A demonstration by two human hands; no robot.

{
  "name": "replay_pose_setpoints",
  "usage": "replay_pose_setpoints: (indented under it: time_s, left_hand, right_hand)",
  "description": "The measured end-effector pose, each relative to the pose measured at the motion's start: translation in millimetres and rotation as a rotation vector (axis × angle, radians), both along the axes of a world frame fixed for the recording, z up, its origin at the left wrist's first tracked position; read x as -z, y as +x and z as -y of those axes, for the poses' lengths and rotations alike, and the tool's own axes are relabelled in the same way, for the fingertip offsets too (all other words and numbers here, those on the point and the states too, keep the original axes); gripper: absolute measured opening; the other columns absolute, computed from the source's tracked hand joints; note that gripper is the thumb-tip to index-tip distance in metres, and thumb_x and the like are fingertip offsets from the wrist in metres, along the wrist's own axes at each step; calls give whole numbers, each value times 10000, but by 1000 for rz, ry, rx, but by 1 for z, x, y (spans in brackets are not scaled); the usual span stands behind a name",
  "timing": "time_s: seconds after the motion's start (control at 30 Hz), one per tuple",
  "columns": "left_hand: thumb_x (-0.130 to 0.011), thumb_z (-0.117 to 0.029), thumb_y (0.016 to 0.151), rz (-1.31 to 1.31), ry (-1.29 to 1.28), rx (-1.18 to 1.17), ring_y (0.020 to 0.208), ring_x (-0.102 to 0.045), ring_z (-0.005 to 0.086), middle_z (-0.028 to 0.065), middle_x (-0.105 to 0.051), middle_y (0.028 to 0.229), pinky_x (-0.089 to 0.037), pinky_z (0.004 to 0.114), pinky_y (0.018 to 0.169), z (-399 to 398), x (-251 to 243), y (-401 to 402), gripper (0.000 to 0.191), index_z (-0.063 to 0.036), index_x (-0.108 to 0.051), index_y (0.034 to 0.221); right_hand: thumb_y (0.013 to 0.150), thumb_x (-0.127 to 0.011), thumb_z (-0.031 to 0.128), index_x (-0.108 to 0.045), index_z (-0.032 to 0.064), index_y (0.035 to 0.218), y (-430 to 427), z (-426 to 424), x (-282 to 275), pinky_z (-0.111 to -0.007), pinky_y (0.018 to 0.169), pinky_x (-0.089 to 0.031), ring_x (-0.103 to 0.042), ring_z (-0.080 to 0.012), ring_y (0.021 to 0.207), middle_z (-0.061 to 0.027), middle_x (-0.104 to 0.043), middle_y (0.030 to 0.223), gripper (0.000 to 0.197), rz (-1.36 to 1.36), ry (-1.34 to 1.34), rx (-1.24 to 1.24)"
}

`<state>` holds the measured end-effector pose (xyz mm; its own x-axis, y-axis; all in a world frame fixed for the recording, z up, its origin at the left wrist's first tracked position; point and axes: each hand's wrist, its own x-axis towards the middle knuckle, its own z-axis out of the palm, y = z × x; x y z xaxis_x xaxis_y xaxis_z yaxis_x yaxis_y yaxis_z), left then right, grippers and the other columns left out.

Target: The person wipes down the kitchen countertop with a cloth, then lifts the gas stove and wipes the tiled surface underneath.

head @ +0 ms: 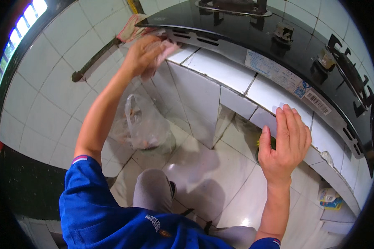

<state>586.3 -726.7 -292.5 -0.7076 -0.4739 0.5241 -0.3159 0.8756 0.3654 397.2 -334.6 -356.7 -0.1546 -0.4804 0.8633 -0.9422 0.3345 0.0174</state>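
My left hand grips a pink cloth at the left end of the white tiled counter ledge. Part of the cloth hangs over the ledge's front edge. Just above this hand, the left corner of a black glass gas stove juts out. My right hand holds nothing; its fingertips rest at the front edge of the ledge, with the thumb apart from the fingers. Behind the left hand lies a cream cloth with a red border, partly hidden under the stove corner.
On the floor at left stands a bin lined with a clear plastic bag. A dark pipe runs along the tiled wall. Below the counter at right sits a yellow and blue container. The ledge's front edge has a chipped spot.
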Motion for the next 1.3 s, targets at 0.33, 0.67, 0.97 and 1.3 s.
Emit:
replay_pose_setpoints:
  time_s: [0.33,0.67,0.97,1.3]
  left_hand:
    - [-711,-206,861,-405,-476,184,1020,-648,324,139,-702,1028,-489,420,870,-77,40,-19,215,-36,-707,993]
    - [-739,-127,815,-517,-553,356,959,-655,343,135,-710,1037,-495,454,884,-118,49,-55,224,-57,-699,1024]
    - [-838,-123,712,-538,-508,439,982,-641,338,100,-696,1044,-486,448,883,-180,56,-93,361,-93,-682,1037]
    - [-809,-90,716,-659,-529,340,963,-642,339,102,-698,1033,-481,434,857,-187,64,-107,314,-67,-684,1004]
  right_hand:
    - [715,-760,72,-680,59,1217,1,-2,-1,-417,995,-409,-612,-276,1171,-91,-664,1258,508,41,-26,-34]
    - [720,-758,97,-677,50,1191,2,0,0,-415,989,-417,-605,-274,1162,-98,-660,1222,480,40,-42,-19]
    - [709,-761,126,-653,16,1166,-1,4,4,-425,997,-420,-596,-295,1142,-126,-647,1203,482,46,-76,-65]
    - [733,-762,158,-605,-24,1228,2,-6,-3,-431,1016,-412,-556,-315,1180,-170,-614,1231,551,79,15,-147]
